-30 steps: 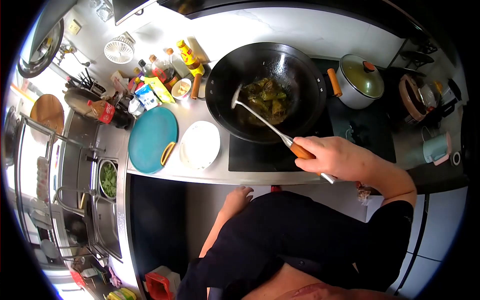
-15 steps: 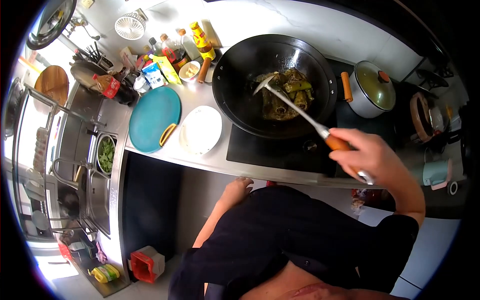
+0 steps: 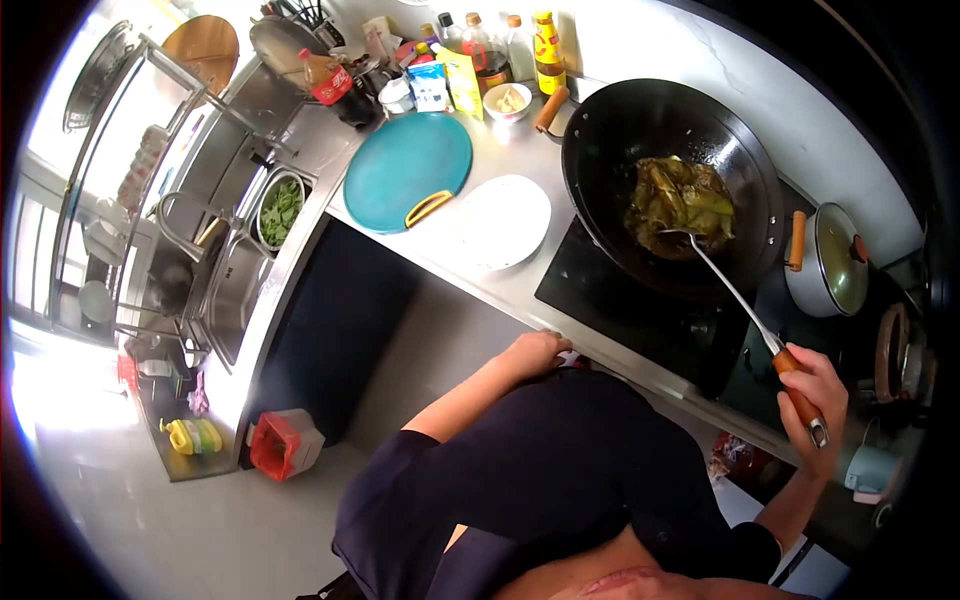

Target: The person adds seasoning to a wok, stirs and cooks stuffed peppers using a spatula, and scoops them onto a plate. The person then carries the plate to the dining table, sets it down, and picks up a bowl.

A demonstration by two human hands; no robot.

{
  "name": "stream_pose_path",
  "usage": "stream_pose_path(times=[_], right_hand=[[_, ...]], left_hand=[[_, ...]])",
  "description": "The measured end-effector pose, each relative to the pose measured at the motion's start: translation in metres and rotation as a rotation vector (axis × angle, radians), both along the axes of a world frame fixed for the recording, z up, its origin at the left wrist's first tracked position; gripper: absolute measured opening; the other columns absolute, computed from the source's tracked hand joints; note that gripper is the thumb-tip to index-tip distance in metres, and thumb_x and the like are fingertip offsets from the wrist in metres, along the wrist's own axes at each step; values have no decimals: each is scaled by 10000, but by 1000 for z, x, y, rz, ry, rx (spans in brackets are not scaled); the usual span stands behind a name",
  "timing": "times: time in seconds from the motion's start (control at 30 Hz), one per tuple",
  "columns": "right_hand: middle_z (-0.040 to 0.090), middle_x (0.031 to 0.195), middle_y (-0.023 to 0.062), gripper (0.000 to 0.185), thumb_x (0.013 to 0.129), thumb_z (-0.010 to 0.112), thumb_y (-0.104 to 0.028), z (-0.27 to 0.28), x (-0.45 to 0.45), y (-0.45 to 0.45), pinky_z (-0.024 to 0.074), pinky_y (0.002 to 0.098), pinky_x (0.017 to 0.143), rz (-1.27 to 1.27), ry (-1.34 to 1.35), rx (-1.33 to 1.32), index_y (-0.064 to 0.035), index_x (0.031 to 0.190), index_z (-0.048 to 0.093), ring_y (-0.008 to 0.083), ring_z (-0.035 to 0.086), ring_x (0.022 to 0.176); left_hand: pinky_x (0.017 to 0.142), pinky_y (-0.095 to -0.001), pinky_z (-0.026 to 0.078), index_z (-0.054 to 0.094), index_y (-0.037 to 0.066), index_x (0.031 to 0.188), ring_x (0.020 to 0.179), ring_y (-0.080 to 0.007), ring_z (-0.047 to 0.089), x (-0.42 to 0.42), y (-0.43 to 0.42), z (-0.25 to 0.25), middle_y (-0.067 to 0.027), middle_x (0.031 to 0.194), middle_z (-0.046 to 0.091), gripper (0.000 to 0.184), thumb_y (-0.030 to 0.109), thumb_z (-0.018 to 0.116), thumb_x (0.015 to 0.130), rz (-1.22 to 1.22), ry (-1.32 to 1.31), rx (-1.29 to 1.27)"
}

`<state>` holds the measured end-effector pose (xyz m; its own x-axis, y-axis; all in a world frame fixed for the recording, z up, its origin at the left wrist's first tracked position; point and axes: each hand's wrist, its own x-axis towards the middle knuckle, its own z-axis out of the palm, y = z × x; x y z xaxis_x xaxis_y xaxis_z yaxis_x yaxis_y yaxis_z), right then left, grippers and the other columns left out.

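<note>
Right hand [image 3: 829,408]: closed around the brown handle of one metal spatula [image 3: 735,291]. Spatula head: down at the near edge of the food [image 3: 665,190]. Food: brown-green pieces, heaped low inside the black wok [image 3: 608,150]. Left hand [image 3: 535,353]: fingers bent, near the front edge of the table [image 3: 565,212]; whether gripping anything, cannot tell. White dish [image 3: 507,222]: on table, between wok and teal board [image 3: 408,168]. Lidded pot [image 3: 836,260]: just beside wok.
</note>
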<state>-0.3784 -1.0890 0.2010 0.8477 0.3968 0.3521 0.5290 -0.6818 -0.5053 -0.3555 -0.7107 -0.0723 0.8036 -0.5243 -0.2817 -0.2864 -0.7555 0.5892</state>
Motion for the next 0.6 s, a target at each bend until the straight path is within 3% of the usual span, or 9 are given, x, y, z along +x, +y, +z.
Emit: stream_pose_path(times=[0.17, 0.23, 0.3, 0.37, 0.43, 0.47, 0.5, 0.6], right_hand=[[626, 1136, 209, 267, 757, 626, -90, -6, -15, -33, 532, 425, 860, -122, -44, 199, -83, 1023, 601, 325, 641, 987], [612, 1176, 213, 273, 779, 618, -29, -18, -12, -28, 526, 413, 881, -190, -126, 346, -72, 1049, 611, 317, 629, 1027], [616, 1175, 202, 269, 778, 630, 13, -36, -2, -13, 513, 391, 894, -324, -175, 407, -53, 1038, 635, 297, 627, 1036], [626, 1166, 187, 267, 767, 649, 36, -52, 12, 7, 503, 361, 896, -428, -212, 336, -32, 1025, 650, 275, 632, 1033], [631, 1160, 176, 266, 764, 661, 35, -82, 23, 16, 499, 350, 894, -463, -256, 370, -23, 1024, 646, 264, 638, 1017], [619, 1168, 179, 258, 812, 612, 83, -95, 27, 19, 516, 323, 875, -436, -274, 369, -21, 1048, 613, 255, 652, 998], [631, 1142, 184, 260, 776, 661, 54, -105, 29, 29, 505, 338, 877, -455, -223, 528, -13, 1026, 632, 263, 646, 993], [627, 1136, 197, 284, 765, 663, 77, -131, 29, 48, 509, 334, 866, -460, -237, 581, -7, 1033, 615, 264, 645, 983]], left_hand=[[817, -422, 508, 623, 106, 1052, 979, -327, 609, 2, 19, -11, -105, 1077, 629, 228, 194, 633, 842, 13, 8, 8], [783, -422, 513, 638, 115, 1031, 934, -336, 623, -3, 31, -10, -110, 1054, 640, 210, 205, 635, 841, 29, -71, -73], [753, -427, 517, 645, 119, 1038, 904, -344, 627, -8, 39, -2, -121, 979, 652, 208, 227, 617, 863, 51, -38, 2], [751, -426, 517, 649, 124, 1037, 892, -340, 630, -14, 46, 4, -114, 955, 655, 203, 232, 621, 867, 84, -22, 19], [751, -424, 518, 652, 131, 1037, 890, -334, 632, -22, 57, 0, -109, 946, 657, 200, 231, 624, 867, 86, -2, 62], [751, -423, 518, 653, 134, 1037, 889, -331, 632, -26, 60, -2, -107, 941, 658, 198, 231, 625, 866, 94, 7, 84], [752, -422, 519, 654, 138, 1037, 889, -329, 633, -30, 63, -3, -105, 941, 659, 194, 226, 624, 866, 110, 24, 102], [760, -447, 516, 662, 131, 1044, 892, -343, 629, -45, 64, 3, -124, 933, 650, 223, 262, 590, 879, 161, 64, 103]])
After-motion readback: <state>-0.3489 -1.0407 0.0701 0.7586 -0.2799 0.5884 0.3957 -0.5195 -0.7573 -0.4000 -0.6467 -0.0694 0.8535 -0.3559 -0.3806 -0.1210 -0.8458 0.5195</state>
